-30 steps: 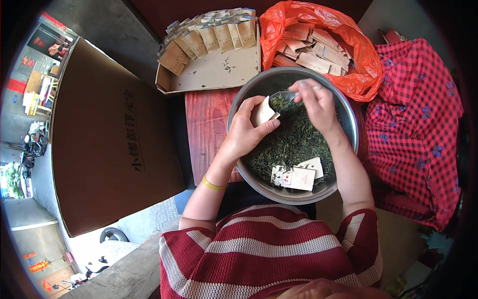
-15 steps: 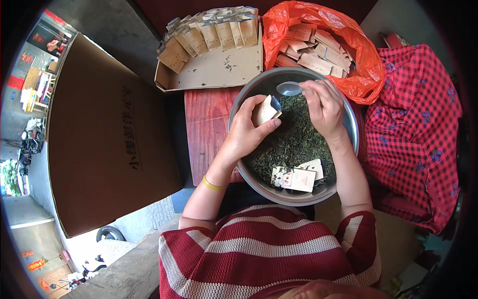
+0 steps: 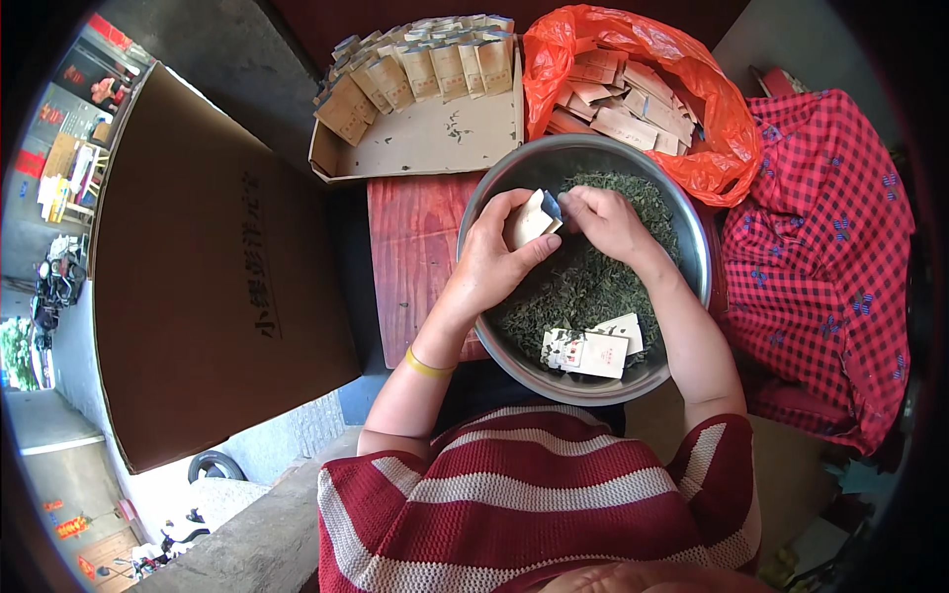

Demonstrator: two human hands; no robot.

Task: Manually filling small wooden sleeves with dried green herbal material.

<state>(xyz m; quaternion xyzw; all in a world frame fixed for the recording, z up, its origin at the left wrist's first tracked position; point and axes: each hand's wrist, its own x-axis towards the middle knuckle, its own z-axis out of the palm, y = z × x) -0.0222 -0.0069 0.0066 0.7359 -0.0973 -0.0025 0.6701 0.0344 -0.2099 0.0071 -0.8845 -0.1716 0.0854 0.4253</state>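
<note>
My left hand [image 3: 491,255] is closed around a small cream paper packet [image 3: 527,225], its silvery mouth turned up and to the right. Against that mouth my right hand [image 3: 611,225] is pinched on the spoon, whose bowl is now hidden at the packet's opening. Both hands are over the upper part of a wide steel basin [image 3: 593,394]. Dark green dried leaves [image 3: 554,301], looking like tea, cover the basin's inside. Lying on the leaves near the basin's front are a few pale flat packets [image 3: 598,354], with leaf bits scattered on them.
A shallow cardboard tray [image 3: 435,143] behind the basin holds rows of standing packets [image 3: 420,74]. Flat packets [image 3: 638,109] fill a red plastic bag [image 3: 554,49] at the back right. Reddish wooden table [image 3: 420,262], large carton [image 3: 217,267] at left, checked cloth [image 3: 820,257] at right.
My right hand has moved left and down from above the leaves to the packet's mouth, bringing the spoon there. My left hand has stayed almost still with the packet.
</note>
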